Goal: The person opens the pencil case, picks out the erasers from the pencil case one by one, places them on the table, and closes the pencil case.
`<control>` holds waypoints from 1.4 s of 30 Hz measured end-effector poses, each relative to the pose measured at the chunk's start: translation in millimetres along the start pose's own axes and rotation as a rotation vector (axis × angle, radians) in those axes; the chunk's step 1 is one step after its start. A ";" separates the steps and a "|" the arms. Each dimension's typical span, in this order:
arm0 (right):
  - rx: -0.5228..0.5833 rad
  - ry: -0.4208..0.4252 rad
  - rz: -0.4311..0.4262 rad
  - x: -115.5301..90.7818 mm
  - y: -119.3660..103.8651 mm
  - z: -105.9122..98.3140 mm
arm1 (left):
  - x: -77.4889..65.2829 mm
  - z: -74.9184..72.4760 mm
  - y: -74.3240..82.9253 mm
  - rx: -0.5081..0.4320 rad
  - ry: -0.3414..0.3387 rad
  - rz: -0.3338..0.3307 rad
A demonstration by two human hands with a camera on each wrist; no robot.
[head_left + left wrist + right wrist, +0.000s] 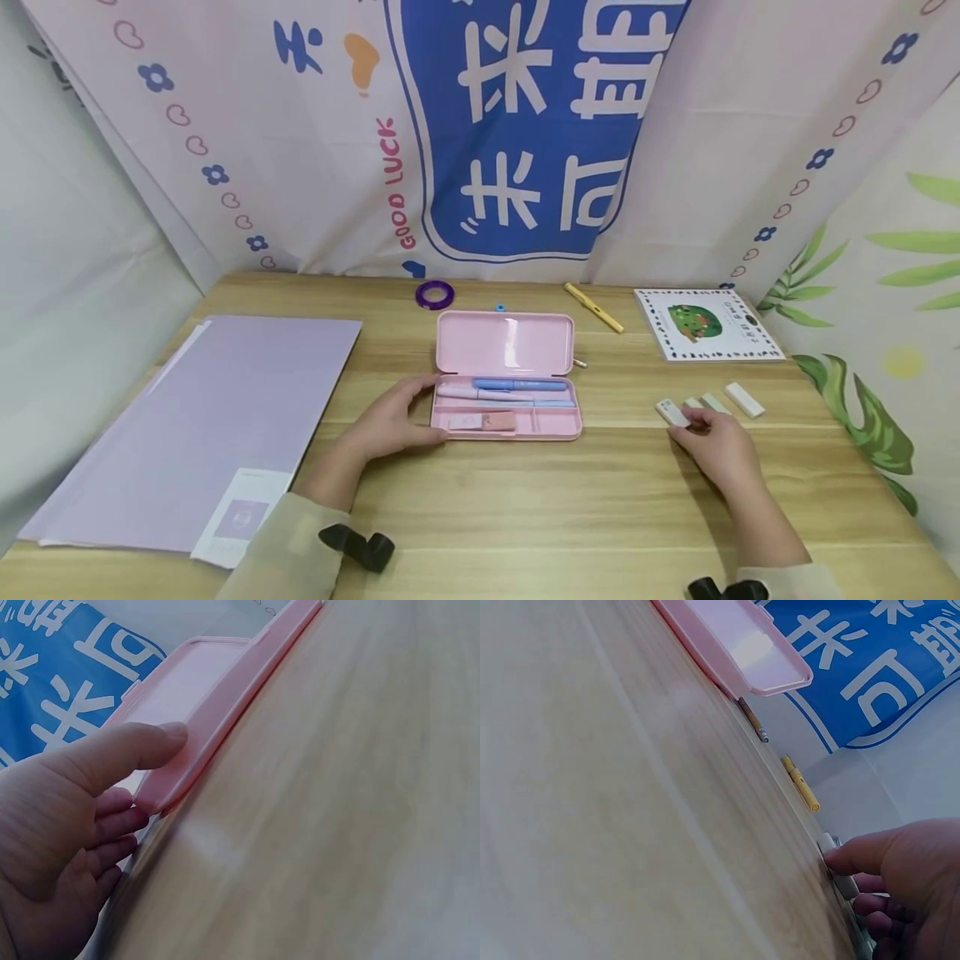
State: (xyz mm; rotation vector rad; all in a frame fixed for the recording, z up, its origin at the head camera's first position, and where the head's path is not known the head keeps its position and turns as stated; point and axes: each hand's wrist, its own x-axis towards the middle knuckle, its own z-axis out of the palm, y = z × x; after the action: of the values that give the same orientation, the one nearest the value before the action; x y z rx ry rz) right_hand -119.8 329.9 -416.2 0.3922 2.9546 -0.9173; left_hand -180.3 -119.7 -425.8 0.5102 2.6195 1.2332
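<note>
An open pink pencil case (472,346) lies mid-table with its lid tilted back. Inside are a blue pen (519,385), a pale pink pen (459,392) and a pink-and-white eraser (498,421) in the front compartment. My left hand (386,423) holds the case's left end, the thumb (154,746) against its front wall and the fingers around the side. To the right, my right hand (723,450) pinches a white eraser (670,411) at table level; its far side is partly hidden by the fingers in the right wrist view. A greenish-white eraser (716,404) lies beside the fingers.
Another white eraser (744,400) lies further right, below a white booklet (750,350). Behind the case are purple tape (435,295) and a yellow pen (594,307). A pencil end (581,363) sticks out beside the lid. Large lilac sheets (225,417) cover the left.
</note>
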 end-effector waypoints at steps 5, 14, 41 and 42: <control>-0.019 0.095 -0.048 -5.2 -11.0 2.5 | -0.9 -2.4 -1.6 -0.020 -0.014 -0.012; 0.094 0.117 -0.378 -2.9 -72.0 48.9 | -1.3 -4.8 -5.4 -0.069 -0.026 -0.012; 0.014 -0.150 -0.753 -7.2 -179.0 117.7 | -3.0 -7.4 -2.5 -0.071 -0.033 0.003; 0.010 -0.152 -0.754 -7.2 -179.5 117.6 | -3.2 -7.4 -2.7 -0.074 -0.034 0.003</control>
State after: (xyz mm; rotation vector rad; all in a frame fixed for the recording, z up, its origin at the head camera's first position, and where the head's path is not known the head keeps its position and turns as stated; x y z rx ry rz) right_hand -162.9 119.6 -413.3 -0.8112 2.9495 -0.9300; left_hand -180.4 -127.7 -423.1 0.5172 2.5358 1.3050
